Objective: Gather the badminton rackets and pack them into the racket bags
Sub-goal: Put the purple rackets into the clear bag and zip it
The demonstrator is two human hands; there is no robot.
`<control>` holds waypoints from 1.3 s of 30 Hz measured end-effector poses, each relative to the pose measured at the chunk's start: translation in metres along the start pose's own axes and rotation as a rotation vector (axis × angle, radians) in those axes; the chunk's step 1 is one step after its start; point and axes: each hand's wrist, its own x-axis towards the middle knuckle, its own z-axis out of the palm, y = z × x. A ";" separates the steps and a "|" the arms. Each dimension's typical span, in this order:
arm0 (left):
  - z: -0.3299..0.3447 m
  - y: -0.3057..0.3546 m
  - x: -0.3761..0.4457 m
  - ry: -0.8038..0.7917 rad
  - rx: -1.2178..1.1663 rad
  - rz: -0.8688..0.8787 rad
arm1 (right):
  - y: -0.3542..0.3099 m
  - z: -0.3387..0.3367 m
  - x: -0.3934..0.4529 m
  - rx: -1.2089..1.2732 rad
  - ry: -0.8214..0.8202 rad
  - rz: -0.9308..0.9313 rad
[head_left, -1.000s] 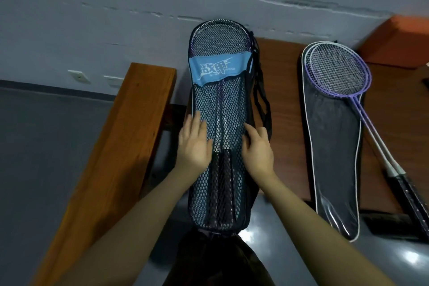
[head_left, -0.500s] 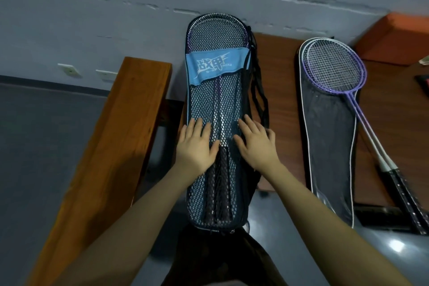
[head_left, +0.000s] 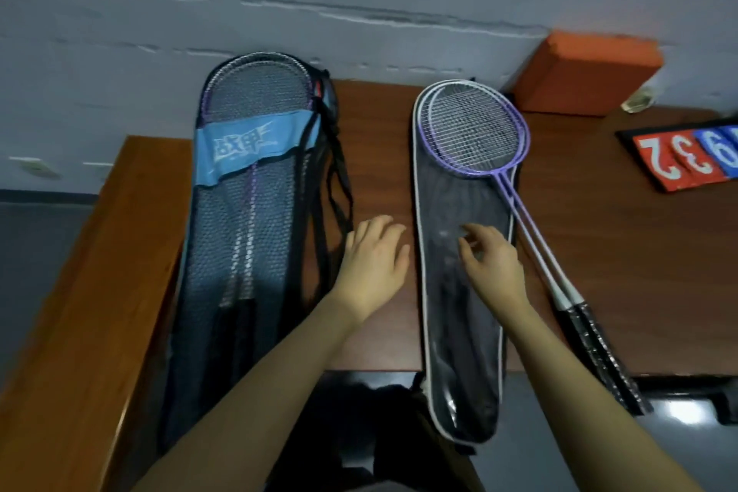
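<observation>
Right hand (head_left: 493,266) open, hovering over empty black bag (head_left: 463,292) at table (head_left: 379,156) front edge; left hand (head_left: 373,264) open beside it. Purple rackets (head_left: 479,132) lie across bag's top. Mesh bag (head_left: 247,220) packed at left edge. Risk: bag's tail overhangs, I tug, rackets slide off.

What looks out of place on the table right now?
The two loose rackets lie askew on the black bag, not inside it; their handles angle off over the table edge.
</observation>
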 end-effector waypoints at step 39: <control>0.180 0.115 0.093 -0.135 0.037 -0.217 | 0.173 -0.038 0.076 -0.092 -0.179 0.147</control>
